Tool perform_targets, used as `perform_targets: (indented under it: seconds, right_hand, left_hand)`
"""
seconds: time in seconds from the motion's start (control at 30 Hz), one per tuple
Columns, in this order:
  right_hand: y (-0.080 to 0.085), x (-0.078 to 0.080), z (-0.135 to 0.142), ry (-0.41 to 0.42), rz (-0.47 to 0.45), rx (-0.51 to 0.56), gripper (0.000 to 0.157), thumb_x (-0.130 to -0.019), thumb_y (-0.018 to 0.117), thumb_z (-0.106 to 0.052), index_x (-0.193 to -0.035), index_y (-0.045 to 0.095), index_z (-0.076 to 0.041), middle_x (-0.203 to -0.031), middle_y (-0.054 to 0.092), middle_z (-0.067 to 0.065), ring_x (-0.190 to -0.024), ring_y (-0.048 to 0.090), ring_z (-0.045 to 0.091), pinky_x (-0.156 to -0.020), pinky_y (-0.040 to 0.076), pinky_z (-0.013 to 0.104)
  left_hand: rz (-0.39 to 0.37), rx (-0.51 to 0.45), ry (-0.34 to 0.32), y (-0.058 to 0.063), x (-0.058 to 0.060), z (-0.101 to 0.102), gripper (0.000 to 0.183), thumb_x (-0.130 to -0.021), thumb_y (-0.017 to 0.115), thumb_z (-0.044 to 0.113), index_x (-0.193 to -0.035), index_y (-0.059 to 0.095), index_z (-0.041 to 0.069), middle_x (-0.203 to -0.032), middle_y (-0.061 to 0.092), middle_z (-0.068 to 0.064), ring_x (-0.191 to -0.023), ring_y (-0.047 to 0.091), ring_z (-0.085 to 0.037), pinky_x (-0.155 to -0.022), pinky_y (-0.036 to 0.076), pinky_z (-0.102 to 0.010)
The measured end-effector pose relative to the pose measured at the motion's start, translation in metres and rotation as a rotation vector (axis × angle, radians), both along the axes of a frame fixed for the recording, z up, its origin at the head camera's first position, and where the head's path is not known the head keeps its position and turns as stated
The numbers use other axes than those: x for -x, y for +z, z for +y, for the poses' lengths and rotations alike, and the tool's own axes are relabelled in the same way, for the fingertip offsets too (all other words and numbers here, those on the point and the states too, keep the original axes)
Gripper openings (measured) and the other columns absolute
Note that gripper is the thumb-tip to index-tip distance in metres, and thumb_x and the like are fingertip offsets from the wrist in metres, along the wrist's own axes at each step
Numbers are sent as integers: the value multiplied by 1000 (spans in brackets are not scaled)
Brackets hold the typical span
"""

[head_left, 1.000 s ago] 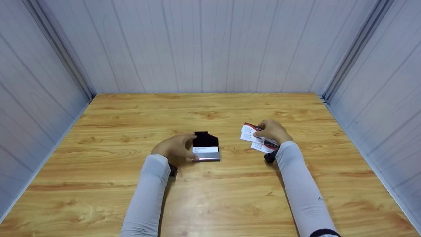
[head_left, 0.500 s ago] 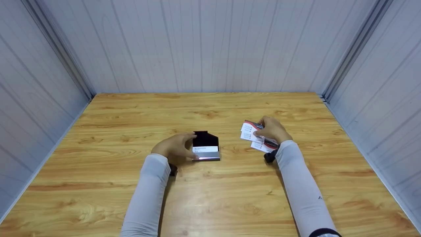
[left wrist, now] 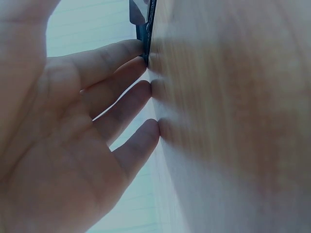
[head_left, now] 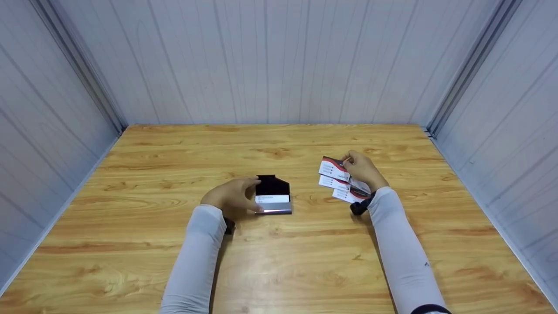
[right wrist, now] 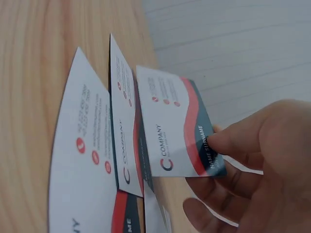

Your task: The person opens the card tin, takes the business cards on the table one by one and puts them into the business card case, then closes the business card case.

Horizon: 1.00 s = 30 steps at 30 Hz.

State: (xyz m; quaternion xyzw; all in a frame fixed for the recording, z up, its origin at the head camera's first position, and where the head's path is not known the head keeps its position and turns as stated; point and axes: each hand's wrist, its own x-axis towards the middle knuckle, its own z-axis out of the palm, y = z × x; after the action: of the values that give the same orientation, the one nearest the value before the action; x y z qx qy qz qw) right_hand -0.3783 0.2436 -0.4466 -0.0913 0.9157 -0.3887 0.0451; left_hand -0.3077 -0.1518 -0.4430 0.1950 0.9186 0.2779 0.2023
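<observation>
My right fingers [right wrist: 201,213] pinch one business card [right wrist: 170,121] by its dark end, the card tilted up beside the other cards [head_left: 335,182] overlapping on the bench [head_left: 270,261] to my right. My left fingers [left wrist: 131,102] reach out, loosely extended, at the left side of the open card case [head_left: 274,206]. I judge the card light and springy, likely slick and easily creased, so a gentle pinch at that end should do; the case looks rigid, best steadied by its edges.
</observation>
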Motion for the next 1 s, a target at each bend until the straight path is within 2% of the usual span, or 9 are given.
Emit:
perform_targets:
  seconds: [0.17, 0.33, 0.43, 0.63, 0.83, 1.0]
  right_hand:
    - [4, -1, -5, 4, 8, 46, 25, -107, 43, -13, -123, 58, -1, -116, 61, 19, -94, 58, 26, -75, 47, 35]
    - [7, -3, -12, 14, 15, 92, 26, -107, 45, -15, -124, 59, -2, -115, 61, 16, -82, 57, 23, -63, 50, 30]
    - [7, -5, -17, 14, 15, 107, 25, -107, 46, -17, -125, 60, -5, -115, 62, 14, -86, 58, 24, -67, 50, 32]
    - [10, -10, -29, 47, 6, 162, 24, -107, 49, -22, -124, 62, -10, -114, 61, 12, -97, 59, 28, -77, 53, 44]
    - [10, -14, -46, 139, 18, 191, 25, -105, 51, -15, -125, 64, -9, -119, 61, 12, -100, 61, 26, -79, 56, 45]
    - [10, -18, -65, 233, 62, 173, 30, -100, 53, -7, -126, 66, -8, -119, 64, 12, -100, 62, 27, -79, 57, 44]
  left_hand:
    - [-16, 1, 11, 0, 1, 0, 103, -77, 85, 52, -159, 32, 19, -164, 22, -6, -150, 19, -30, -119, 20, -51]
    - [3, 2, 4, 0, -1, 0, 102, -77, 84, 52, -158, 34, 17, -163, 25, -9, -149, 22, -30, -118, 22, -50]
    - [15, 7, -2, 0, -1, 0, 101, -78, 84, 52, -158, 34, 16, -163, 26, -10, -149, 23, -30, -118, 23, -50]
    - [11, 3, 5, -1, 0, 1, 103, -76, 85, 53, -158, 34, 18, -163, 26, -9, -149, 23, -30, -118, 23, -51]
    - [-6, -12, 19, 0, 0, 1, 103, -75, 85, 53, -158, 34, 19, -163, 26, -8, -149, 23, -29, -118, 23, -50]
    - [-11, -8, 20, 0, 1, 1, 104, -75, 86, 53, -158, 33, 19, -163, 26, -8, -149, 22, -29, -118, 22, -50]
